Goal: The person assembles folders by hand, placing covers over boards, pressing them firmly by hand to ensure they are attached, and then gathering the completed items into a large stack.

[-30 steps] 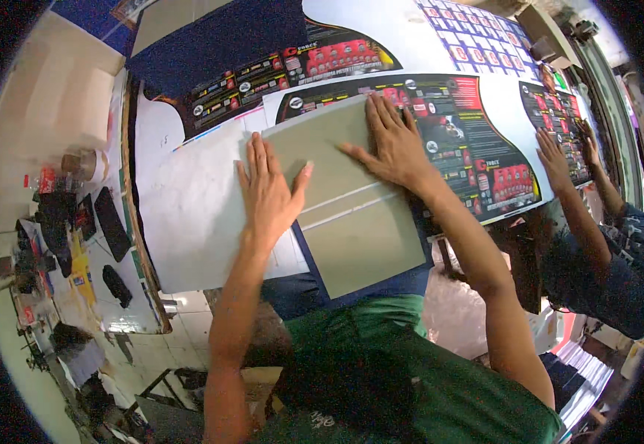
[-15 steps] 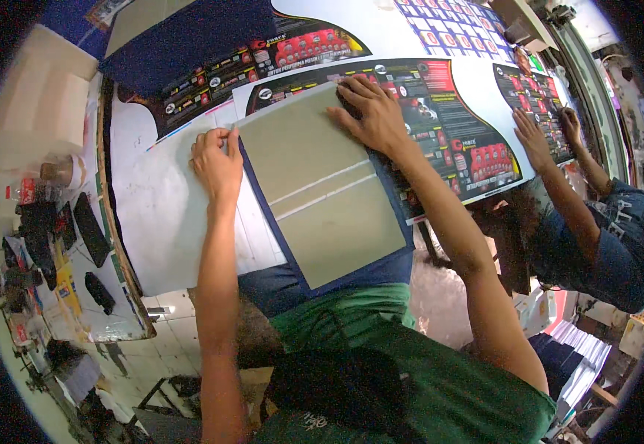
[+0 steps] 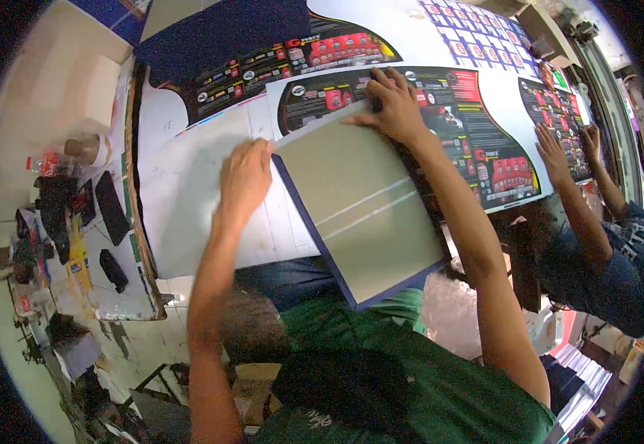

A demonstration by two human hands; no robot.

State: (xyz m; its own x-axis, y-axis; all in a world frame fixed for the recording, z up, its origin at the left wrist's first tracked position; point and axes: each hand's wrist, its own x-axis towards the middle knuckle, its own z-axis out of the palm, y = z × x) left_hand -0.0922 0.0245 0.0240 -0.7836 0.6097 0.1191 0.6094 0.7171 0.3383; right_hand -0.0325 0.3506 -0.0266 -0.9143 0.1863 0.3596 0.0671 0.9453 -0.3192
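A book cover case (image 3: 370, 222), a grey-tan board with dark blue covering along its edges and two pale strips across it, lies slanted from the table's front over my lap. My left hand (image 3: 245, 177) has its fingers bent together at the cover's far left corner, gripping the edge. At the far right corner, my right hand (image 3: 396, 107) is spread, with the thumb against the board and the fingertips past its edge on the printed sheet (image 3: 440, 118). The undersides of both hands' fingers are hidden.
More printed sheets (image 3: 344, 48) and a stack of blue covers (image 3: 226, 33) lie farther back. A co-worker's hands (image 3: 555, 152) rest on a sheet at the right. On the left, a low surface (image 3: 129, 296) holds dark pieces and a bottle (image 3: 44, 163).
The cover has come a little nearer to me and its near end tilts more. My left hand has moved with its corner; my right fingers now reach farther past the edge. The view has shifted.
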